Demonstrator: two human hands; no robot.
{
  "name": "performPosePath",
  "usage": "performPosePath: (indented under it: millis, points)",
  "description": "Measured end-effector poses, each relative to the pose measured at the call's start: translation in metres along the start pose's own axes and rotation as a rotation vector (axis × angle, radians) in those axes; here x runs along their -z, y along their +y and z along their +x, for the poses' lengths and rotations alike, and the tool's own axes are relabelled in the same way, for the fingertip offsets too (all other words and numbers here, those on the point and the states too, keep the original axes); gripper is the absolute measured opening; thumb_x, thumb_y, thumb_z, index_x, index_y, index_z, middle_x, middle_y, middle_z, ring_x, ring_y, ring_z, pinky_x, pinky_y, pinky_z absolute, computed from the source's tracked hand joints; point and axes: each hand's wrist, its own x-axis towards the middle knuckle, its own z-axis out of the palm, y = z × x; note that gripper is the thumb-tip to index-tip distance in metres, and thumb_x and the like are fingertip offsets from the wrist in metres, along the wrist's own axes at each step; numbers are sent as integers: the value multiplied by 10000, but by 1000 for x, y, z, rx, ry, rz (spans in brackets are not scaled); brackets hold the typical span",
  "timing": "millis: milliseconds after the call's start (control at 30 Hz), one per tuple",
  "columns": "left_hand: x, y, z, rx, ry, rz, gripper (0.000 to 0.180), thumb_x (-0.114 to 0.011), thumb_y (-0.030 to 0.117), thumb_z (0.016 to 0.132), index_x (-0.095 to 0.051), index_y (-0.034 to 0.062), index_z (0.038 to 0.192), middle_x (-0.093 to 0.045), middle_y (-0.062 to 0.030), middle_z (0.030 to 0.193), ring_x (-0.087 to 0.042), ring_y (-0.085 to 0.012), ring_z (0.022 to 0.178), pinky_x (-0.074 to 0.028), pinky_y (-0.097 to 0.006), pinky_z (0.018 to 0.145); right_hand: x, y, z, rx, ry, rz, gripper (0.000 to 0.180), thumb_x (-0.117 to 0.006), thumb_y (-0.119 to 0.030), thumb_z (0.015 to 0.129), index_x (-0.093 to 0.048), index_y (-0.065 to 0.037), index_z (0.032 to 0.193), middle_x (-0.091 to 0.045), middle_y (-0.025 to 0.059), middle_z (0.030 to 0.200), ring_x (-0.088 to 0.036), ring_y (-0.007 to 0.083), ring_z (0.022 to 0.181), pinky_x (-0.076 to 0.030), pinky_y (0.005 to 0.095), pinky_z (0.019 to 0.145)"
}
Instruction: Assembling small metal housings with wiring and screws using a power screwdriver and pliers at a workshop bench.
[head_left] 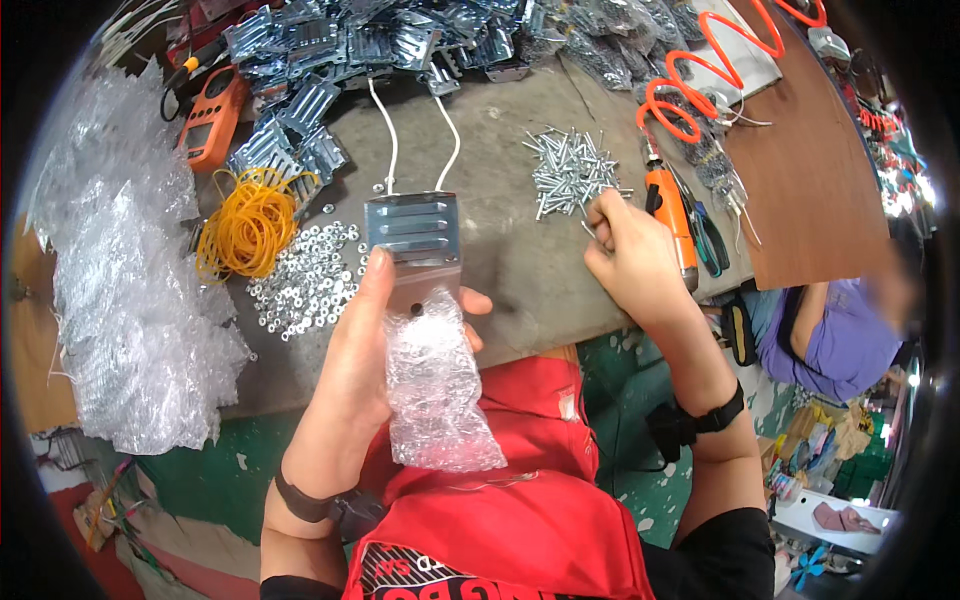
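My left hand [365, 345] grips a flat metal part [413, 238] with louvred slots and two white wires leading from its far end. A piece of bubble wrap [438, 385] is wrapped over the part's near end and hangs toward my lap. My right hand [630, 255] rests on the grey table [520, 270], fingertips pinched at the near edge of a pile of silver screws [570, 170]. Whether a screw is between the fingers cannot be told.
Several more metal parts [370, 45] are heaped at the back. Small washers [305, 280], yellow rubber bands [250, 225], an orange meter [212, 118] and bubble wrap sheets [120, 280] lie left. An orange screwdriver [672, 215] on a coiled hose lies right. A person sits at right.
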Motion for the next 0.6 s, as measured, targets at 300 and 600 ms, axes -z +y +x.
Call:
performPosePath:
  millis: [300,600]
  points:
    - [-1,-9,-3,-37,14,116,639,-340,562,978,-490,21,1283,-666,-197,915,-670,-233,657,-554,-319,549,19,-9,-15,-78,-71,321,213,-599,31,743,-596,-26,948,-565,103,763,-588,266,682,-471,350,628]
    - [-9,-13,-7,-38,37,220,649,-377,584,960,-536,7,1212,-668,-150,852,-640,-194,621,-524,-299,533,7,-9,0,144,-35,95,84,-566,43,750,-567,-5,819,-539,111,775,-532,262,642,-444,363,620]
